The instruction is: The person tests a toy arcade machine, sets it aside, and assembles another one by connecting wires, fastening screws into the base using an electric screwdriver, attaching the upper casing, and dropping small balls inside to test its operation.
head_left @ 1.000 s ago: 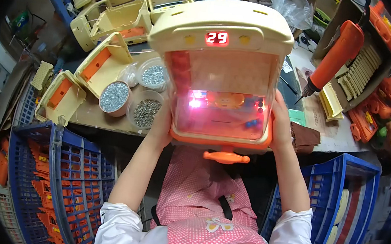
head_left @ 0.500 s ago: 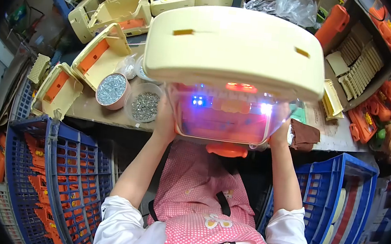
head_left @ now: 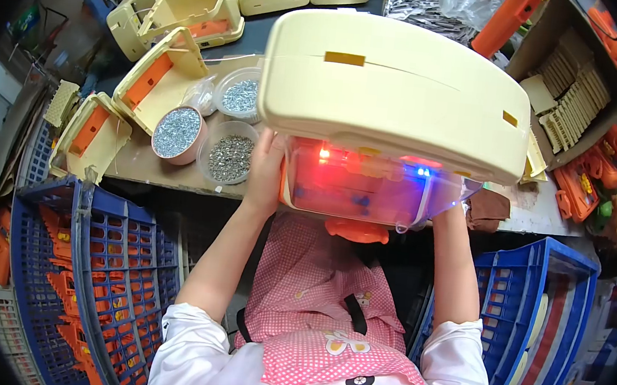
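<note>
A cream toy machine with a clear front window is held up between both hands, its top facing me and tilted lower on the right. Red and blue lights glow inside, and an orange knob sticks out at its lower front. My left hand is wrapped round the machine's left side. On the opposite side, my right hand grips it, partly hidden by the body and window. Beside my left hand stand a tub of darker screws, a tub of silvery screws and another screw tub.
Cream housings stand at the left and back. An orange electric screwdriver hangs at the upper right, near a cardboard box of cream parts. Blue crates with orange parts flank my lap. A brown cloth lies at the right.
The machine has tipped so its top faces me, hiding the number display, and has turned with its right side lower. Both hands still hold it.
</note>
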The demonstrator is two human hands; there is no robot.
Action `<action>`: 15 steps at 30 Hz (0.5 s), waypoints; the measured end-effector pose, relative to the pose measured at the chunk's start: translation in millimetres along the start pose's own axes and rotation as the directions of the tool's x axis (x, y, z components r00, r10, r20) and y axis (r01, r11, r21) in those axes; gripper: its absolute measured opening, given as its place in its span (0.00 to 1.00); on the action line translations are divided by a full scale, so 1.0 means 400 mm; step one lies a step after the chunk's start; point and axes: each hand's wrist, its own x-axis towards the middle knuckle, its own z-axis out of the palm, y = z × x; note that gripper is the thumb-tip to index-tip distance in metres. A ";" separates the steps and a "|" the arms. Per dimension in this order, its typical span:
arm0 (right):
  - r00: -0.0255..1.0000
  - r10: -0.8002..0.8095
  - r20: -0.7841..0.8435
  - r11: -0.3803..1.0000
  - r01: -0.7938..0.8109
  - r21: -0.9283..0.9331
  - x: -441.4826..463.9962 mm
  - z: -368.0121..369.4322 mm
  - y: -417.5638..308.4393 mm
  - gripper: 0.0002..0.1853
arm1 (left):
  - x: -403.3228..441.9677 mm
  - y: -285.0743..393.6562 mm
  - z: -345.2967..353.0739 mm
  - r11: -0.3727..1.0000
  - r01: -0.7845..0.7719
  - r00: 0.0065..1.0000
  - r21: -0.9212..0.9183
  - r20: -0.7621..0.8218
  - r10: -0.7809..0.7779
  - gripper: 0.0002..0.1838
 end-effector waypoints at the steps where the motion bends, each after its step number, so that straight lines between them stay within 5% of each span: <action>1: 0.999 0.053 -0.007 0.996 -0.053 0.073 0.019 -0.026 0.006 0.16 | 0.004 -0.001 -0.002 1.000 -0.002 1.000 0.002 -0.005 0.002 0.26; 2: 0.992 0.032 0.124 0.999 -0.033 0.005 0.048 -0.077 0.017 0.28 | 0.008 -0.005 -0.003 0.999 0.040 0.999 0.015 -0.037 -0.039 0.27; 5: 0.889 -0.055 0.454 0.963 -0.074 0.261 0.103 -0.125 0.088 0.39 | 0.017 0.000 0.010 0.998 0.063 0.997 0.016 -0.046 -0.062 0.31; 9: 0.823 -0.020 0.567 0.953 -0.157 0.260 0.082 -0.008 0.039 0.32 | 0.024 -0.016 -0.004 0.995 0.101 0.994 -0.001 -0.031 -0.101 0.29; 11: 0.996 0.007 0.085 1.000 -0.006 -0.016 0.070 0.033 0.025 0.44 | 0.030 -0.050 -0.025 0.983 0.184 0.974 0.024 -0.137 -0.179 0.29; 15: 0.993 0.074 0.098 0.997 -0.077 0.027 0.085 0.043 0.006 0.38 | 0.030 -0.035 -0.016 0.976 0.198 0.975 -0.091 -0.082 -0.206 0.27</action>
